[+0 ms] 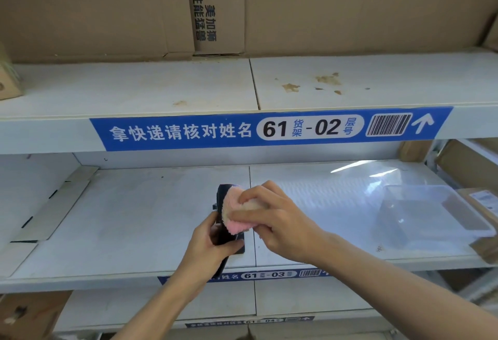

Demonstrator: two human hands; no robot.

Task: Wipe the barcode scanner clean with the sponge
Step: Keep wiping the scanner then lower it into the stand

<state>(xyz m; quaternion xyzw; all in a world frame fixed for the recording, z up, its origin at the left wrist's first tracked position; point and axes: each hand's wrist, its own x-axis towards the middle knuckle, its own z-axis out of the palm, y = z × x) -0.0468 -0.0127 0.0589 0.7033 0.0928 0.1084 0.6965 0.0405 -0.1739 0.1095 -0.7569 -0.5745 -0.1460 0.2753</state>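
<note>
Two hands busy: left hand (208, 242) clamped around near-upright black scanner (223, 221), right hand (272, 217) clamped on pink sponge (237, 211) against its head

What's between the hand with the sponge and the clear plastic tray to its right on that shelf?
Nothing: in the head view, the white shelf is bare between the right hand, pressing the sponge on the barcode scanner, and the clear tray.

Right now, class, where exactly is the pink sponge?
In the head view, the sponge sits just below centre, gripped by the right hand and pressed on the black scanner that the left hand holds.
</note>
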